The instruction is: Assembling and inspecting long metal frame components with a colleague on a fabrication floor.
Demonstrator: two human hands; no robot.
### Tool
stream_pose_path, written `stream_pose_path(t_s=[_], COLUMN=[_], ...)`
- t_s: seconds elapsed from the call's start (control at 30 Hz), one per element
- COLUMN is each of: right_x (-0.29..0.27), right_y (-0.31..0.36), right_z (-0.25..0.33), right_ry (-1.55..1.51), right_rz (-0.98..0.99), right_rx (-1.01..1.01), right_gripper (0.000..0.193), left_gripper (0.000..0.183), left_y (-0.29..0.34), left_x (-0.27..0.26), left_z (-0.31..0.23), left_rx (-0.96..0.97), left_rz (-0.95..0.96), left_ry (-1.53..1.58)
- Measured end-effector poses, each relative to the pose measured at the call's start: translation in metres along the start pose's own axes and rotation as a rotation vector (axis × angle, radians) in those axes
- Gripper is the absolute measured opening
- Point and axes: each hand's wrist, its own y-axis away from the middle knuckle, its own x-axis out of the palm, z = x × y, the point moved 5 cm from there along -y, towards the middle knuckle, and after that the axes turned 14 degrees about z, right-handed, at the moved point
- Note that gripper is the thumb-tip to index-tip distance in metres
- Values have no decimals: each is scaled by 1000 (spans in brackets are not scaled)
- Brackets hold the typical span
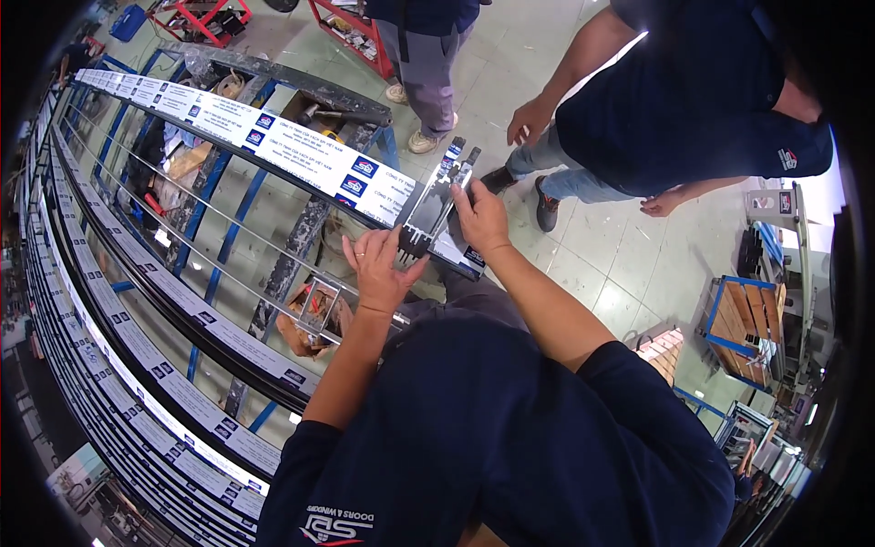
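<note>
Just ahead of me, a short grey-and-black metal profile piece (432, 202) with a ribbed, toothed end lies across the tip of a long profile covered in white printed film (301, 155). My left hand (375, 266), with a ring on one finger, has its thumb and index finger closed about the black toothed end, while its other fingers are bent beside it. At the piece's far right side, my right hand (481, 219) grips the edge, thumb on top. The undersides of the right fingers are hidden.
More long film-covered profiles (164, 365) run along my left on a blue rack (202, 205). Two people stand close ahead, one in grey trousers (428, 87), another in a dark shirt (674, 109). A wooden-slatted blue-framed crate (743, 328) is at right.
</note>
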Motion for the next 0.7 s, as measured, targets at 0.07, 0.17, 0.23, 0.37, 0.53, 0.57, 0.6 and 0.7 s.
stream_pose_path(t_s=[0.07,0.17,0.23,0.37,0.53,0.57,0.6,0.7], right_x=[2,4,3,3,5,5,6,4], right_y=[-2,-2,-2,-4,-5,-5,-5,-2], right_z=[-4,-9,-7,-7,-12,-12,-12,-7], right_ry=[14,38,38,49,76,70,70,52], right_rz=[-4,25,-56,-78,-54,-59,-59,-82], right_rx=[-1,10,-29,-34,-30,-41,-41,-57], right_gripper=[46,44,46,48,49,49,49,49], left_gripper=[78,79,79,80,80,80,80,80], left_y=[0,2,1,2,3,3,3,6], left_x=[-2,-4,-5,-5,-5,-5,-5,-4], left_z=[-1,-2,-1,-2,0,-1,-2,0], left_rx=[2,2,0,-5,-5,-2,1,1], left_rz=[-6,-8,-5,-3,2,0,-1,-11], left_ry=[1,16,32,16,20,15,9,35])
